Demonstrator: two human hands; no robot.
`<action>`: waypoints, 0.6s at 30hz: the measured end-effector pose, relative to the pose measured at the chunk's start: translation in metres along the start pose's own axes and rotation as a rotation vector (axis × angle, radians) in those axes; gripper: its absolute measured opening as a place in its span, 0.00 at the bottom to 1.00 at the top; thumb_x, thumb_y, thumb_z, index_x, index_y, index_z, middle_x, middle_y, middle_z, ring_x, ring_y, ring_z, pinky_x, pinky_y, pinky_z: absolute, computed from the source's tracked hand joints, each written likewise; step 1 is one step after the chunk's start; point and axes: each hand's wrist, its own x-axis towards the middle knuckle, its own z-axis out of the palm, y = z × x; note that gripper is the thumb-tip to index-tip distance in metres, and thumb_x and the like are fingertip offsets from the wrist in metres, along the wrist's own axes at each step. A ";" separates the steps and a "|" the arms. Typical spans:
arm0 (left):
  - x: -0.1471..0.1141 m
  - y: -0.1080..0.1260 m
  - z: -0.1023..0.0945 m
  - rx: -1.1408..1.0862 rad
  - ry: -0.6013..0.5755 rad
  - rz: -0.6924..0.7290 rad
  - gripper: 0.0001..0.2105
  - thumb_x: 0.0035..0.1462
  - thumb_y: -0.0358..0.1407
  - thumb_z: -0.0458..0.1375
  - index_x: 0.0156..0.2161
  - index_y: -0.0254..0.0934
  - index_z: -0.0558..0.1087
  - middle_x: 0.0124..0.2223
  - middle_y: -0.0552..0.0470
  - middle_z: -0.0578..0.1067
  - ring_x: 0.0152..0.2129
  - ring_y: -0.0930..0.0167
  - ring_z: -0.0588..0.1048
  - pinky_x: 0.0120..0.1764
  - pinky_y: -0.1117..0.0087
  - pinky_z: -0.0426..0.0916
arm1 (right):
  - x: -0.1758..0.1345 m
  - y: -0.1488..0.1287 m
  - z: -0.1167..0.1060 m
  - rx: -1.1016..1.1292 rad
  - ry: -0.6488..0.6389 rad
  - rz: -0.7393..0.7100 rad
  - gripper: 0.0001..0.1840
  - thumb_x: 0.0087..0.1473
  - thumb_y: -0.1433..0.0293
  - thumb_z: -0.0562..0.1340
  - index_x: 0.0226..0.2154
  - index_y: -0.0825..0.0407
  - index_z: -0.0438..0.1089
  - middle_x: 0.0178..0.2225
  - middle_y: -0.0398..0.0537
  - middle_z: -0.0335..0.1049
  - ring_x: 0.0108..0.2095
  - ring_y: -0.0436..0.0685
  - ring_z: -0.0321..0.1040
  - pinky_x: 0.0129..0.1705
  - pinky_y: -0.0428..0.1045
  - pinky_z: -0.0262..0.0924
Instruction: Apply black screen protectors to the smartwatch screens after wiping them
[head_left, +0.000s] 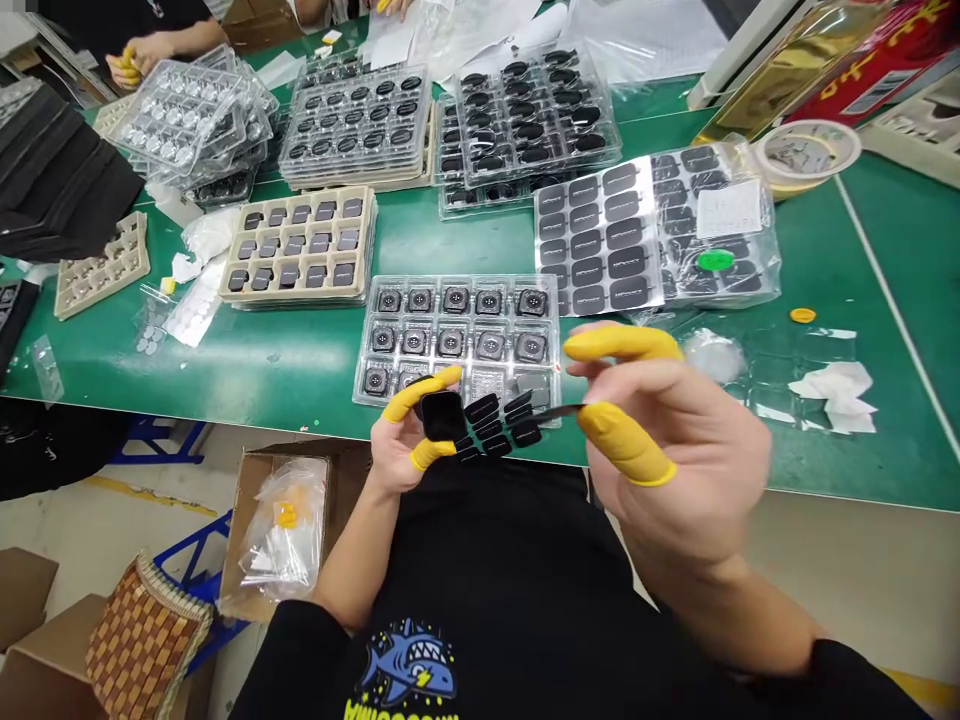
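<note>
My left hand (405,435), with yellow finger cots, pinches a square black watch body (443,416) by its edges, its glossy face up. Just right of the watch is a sheet of small black stickers (491,425); whether my left hand also holds it is hidden. A single dark sticker (556,411), seen nearly edge-on, is at the thumb tip of my right hand (675,430). My right index finger is raised apart from that thumb. Behind the hands lies a clear tray (360,340) of watch bodies with round sensor backs up, some pockets vacant.
Beige trays (298,292) of dark square pieces stand left. Stacked clear trays (352,165) line the back. Sticker sheets (600,245), a tape roll (806,150) and a yellow finger cot (802,316) lie right. Below the table edge is a cardboard box (232,530). A co-worker's hands (142,60) show far left.
</note>
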 end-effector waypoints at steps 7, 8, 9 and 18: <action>0.004 -0.004 0.001 0.048 0.029 -0.019 0.29 0.58 0.47 0.79 0.63 0.47 0.83 0.59 0.45 0.89 0.58 0.57 0.88 0.63 0.58 0.82 | 0.023 0.004 0.016 -0.030 -0.415 0.236 0.13 0.66 0.54 0.75 0.36 0.43 0.79 0.48 0.51 0.81 0.53 0.66 0.76 0.62 0.64 0.69; 0.003 -0.004 -0.001 0.064 0.023 -0.010 0.29 0.57 0.47 0.80 0.63 0.47 0.83 0.58 0.46 0.89 0.56 0.58 0.88 0.62 0.59 0.82 | 0.025 0.007 0.019 -0.033 -0.435 0.273 0.16 0.65 0.51 0.75 0.35 0.44 0.79 0.48 0.51 0.81 0.54 0.66 0.76 0.62 0.65 0.68; 0.002 -0.004 -0.003 0.083 0.016 -0.004 0.30 0.56 0.47 0.80 0.63 0.47 0.83 0.57 0.46 0.89 0.55 0.59 0.89 0.61 0.60 0.83 | 0.026 0.010 0.020 -0.031 -0.448 0.307 0.19 0.64 0.48 0.75 0.34 0.44 0.79 0.47 0.52 0.81 0.54 0.67 0.76 0.62 0.66 0.67; -0.007 -0.004 -0.013 0.281 0.009 0.012 0.30 0.58 0.53 0.77 0.62 0.45 0.83 0.56 0.45 0.89 0.54 0.58 0.88 0.65 0.56 0.79 | 0.028 0.015 0.023 0.001 -0.468 0.478 0.24 0.58 0.43 0.78 0.32 0.45 0.79 0.46 0.51 0.80 0.49 0.65 0.76 0.59 0.64 0.68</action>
